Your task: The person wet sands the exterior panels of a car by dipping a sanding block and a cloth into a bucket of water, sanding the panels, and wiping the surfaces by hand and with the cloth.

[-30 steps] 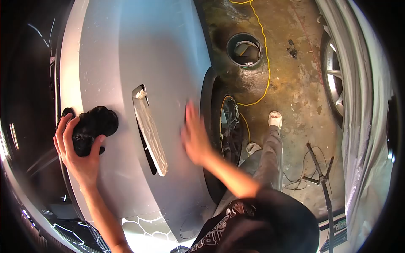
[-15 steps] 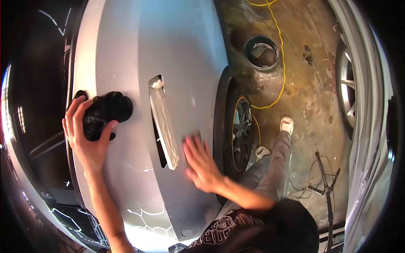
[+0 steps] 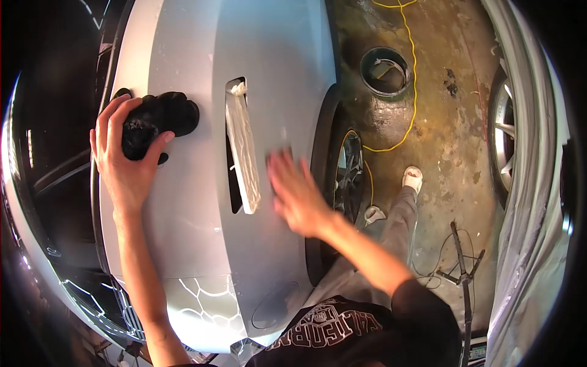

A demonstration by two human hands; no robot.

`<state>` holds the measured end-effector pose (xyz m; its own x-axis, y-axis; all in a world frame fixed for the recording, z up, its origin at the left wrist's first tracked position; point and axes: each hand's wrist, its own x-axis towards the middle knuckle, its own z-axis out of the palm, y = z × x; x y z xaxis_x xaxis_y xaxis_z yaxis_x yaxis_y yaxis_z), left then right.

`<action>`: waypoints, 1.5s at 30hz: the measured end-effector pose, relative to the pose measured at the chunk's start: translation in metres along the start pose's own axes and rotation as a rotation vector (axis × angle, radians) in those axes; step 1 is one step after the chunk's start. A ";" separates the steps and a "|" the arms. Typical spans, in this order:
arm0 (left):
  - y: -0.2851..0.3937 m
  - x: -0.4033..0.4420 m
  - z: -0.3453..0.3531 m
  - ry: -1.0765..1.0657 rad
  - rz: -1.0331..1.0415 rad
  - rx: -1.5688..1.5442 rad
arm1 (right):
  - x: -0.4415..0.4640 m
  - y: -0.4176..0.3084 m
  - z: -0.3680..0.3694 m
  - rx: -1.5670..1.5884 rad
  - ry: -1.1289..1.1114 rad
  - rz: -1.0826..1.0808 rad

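A silver-grey car body panel (image 3: 189, 202) lies beneath both hands. My left hand (image 3: 125, 165) is curled round a black, lobed object (image 3: 156, 122) with a soft-looking surface, resting against the panel near the dark glass; its exact kind I cannot make out. My right hand (image 3: 299, 196) lies flat on the panel with fingers stretched out, blurred by motion. A dark patch shows at its fingertips, but whether it is a thin pad or a shadow I cannot tell. Between the hands, a long dark slot holds a pale strip (image 3: 241, 147) wrapped in crinkled film.
A wheel (image 3: 348, 165) sits beside the panel's right edge. On the stained floor stand a dark bucket (image 3: 385, 72) and a black stand (image 3: 465, 275). A yellow cord (image 3: 414, 79) runs across the floor. Grey sheeting (image 3: 526, 214) hangs at the right, by another wheel (image 3: 502, 131).
Both hands and the black object appear higher in view; the panel and floor have also shifted up. My right hand stays beside the wrapped strip, blurred in both frames. The left grip is unchanged.
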<state>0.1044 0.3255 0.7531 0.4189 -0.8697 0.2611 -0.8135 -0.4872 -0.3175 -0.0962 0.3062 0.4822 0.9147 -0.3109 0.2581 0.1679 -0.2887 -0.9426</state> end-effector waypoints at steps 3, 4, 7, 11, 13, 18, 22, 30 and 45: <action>-0.005 0.001 0.001 0.012 0.046 -0.021 | 0.149 0.059 -0.044 -0.066 0.244 0.014; -0.004 0.000 0.002 0.022 0.049 -0.036 | 0.152 0.050 -0.033 -0.070 0.245 0.022; -0.005 0.000 0.001 0.023 0.055 -0.023 | 0.113 0.009 -0.011 0.037 0.313 0.090; -0.001 -0.001 -0.001 0.019 0.022 0.043 | -0.077 -0.079 0.049 0.222 0.094 0.227; -0.005 -0.003 0.001 0.024 0.027 0.031 | -0.064 -0.057 0.038 0.137 0.025 0.228; -0.002 0.000 0.007 0.026 0.030 -0.011 | 0.146 0.141 -0.038 0.305 0.346 0.359; -0.001 0.006 0.011 -0.008 0.027 -0.009 | 0.105 0.067 -0.033 0.136 0.268 0.196; -0.002 0.006 0.012 -0.008 0.017 -0.024 | 0.119 0.028 -0.041 0.181 0.087 0.030; -0.005 0.010 0.016 0.060 0.099 -0.053 | 0.077 0.070 -0.102 -0.317 0.373 0.387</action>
<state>0.1196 0.3178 0.7429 0.3117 -0.9064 0.2852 -0.8706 -0.3926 -0.2964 -0.0519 0.1700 0.4577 0.6878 -0.7256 0.0211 -0.3198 -0.3290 -0.8885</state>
